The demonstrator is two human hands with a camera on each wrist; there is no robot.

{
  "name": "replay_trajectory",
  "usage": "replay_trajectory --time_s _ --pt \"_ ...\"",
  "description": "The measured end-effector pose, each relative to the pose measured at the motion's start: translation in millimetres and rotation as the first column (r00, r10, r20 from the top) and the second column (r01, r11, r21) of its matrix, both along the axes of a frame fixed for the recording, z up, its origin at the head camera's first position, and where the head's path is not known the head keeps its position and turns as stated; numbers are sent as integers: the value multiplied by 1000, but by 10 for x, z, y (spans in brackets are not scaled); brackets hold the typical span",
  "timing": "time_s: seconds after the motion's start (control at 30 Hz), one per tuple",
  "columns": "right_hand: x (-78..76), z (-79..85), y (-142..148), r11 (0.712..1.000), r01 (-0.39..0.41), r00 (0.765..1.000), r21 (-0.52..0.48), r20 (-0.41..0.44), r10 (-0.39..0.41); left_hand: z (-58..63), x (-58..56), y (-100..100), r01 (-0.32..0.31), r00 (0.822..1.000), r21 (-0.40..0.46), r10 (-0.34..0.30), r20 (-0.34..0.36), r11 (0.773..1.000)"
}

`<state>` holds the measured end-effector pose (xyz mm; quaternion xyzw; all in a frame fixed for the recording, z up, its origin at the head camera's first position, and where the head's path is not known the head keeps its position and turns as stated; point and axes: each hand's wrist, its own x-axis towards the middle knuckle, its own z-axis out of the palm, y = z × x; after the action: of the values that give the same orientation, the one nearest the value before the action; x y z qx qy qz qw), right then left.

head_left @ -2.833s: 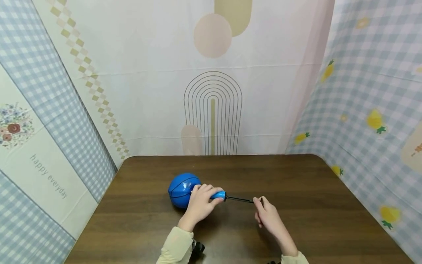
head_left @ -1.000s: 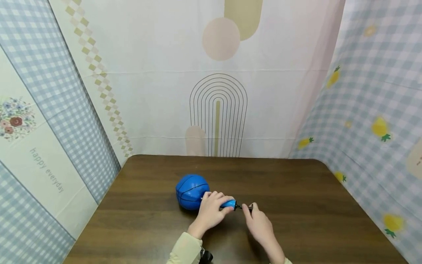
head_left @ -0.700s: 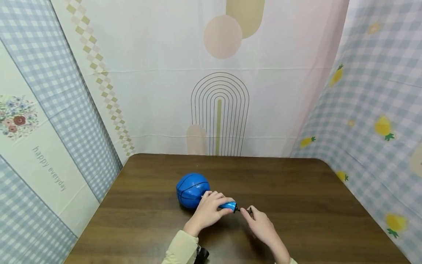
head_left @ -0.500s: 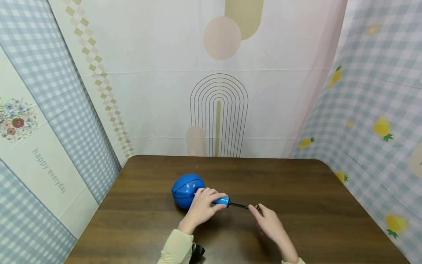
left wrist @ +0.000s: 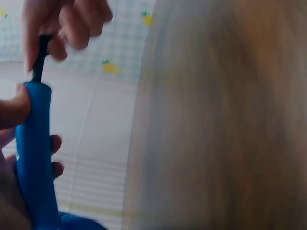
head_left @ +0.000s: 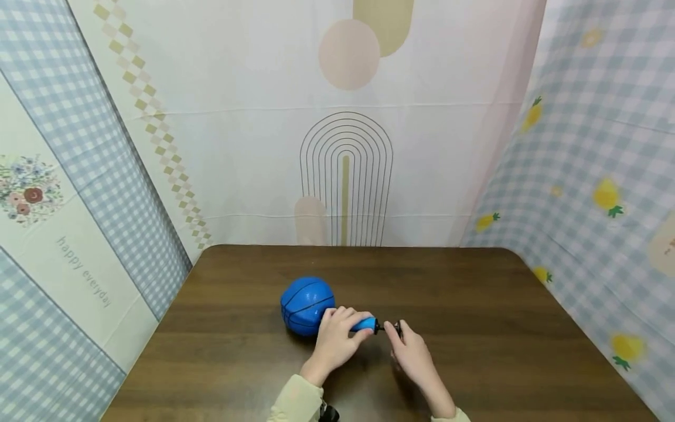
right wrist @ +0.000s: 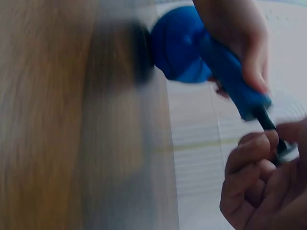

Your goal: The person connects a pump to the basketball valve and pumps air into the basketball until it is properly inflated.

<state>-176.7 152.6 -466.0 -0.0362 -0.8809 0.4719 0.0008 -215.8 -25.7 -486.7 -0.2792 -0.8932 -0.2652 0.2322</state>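
A blue ball with dark seam lines, like a small basketball, sits on the table, its surface dented in places. At its right side my left hand grips the blue barrel of a hand pump, which points at the ball. The left wrist view shows fingers wrapped round the pump barrel. My right hand pinches the black handle at the rod's outer end. Only a short length of black rod shows. My left hand hides where pump and ball meet.
The brown wooden table has rounded far corners. Behind it hangs a pale printed cloth. Checked cloths flank it at the left and at the right.
My right hand has moved the pump rod out and in repeatedly. Since half a second ago the rod has slid into the barrel, and ball, pump and left hand have shifted slightly right.
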Motion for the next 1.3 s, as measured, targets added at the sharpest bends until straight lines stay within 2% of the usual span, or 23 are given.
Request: replay_trajectory --time_s 0.13,0.27,0.37,0.47,0.6,0.7,0.83,0.97,1.07,1.17,1.23,1.3 --pt "7 26 138 1000 -1 1000 22 -14 1 47 -34 -114 33 999 -23 -32 44 999" --pt "3 94 277 998 56 998 -17 -39 -57 124 -86 -234 -11 997 -13 12 76 1000" --pt "-17 106 284 992 87 995 -90 -47 -91 164 -119 -278 -45 996 6 44 82 999" --pt "-29 64 177 988 84 995 -130 -42 -90 146 -118 -237 -64 997 8 64 33 998" --pt "-24 -29 -1 994 60 998 -91 -13 -62 52 -44 -102 -70 996 -7 69 -60 998" --pt "-3 -86 -72 995 37 999 -87 21 -35 -18 18 -24 -48 996 -15 46 -74 999" --pt "17 -94 -41 996 19 999 -83 42 -15 -30 24 -15 -5 999 -20 4 -41 1000" --pt "-2 -25 84 997 34 999 -70 18 -33 65 -48 -72 54 998 -24 -53 25 998" --pt "-10 26 180 985 88 996 -151 0 -89 140 -92 -130 56 996 -9 -56 70 998" --pt "-6 48 220 959 143 989 -246 -6 -149 174 -105 -158 33 996 5 -33 85 999" --pt "-5 49 188 950 145 988 -276 -12 -155 157 -103 -147 24 996 11 -25 81 1000" --pt "-6 43 113 947 116 992 -300 -7 -123 124 -85 -117 29 996 21 -31 84 999"
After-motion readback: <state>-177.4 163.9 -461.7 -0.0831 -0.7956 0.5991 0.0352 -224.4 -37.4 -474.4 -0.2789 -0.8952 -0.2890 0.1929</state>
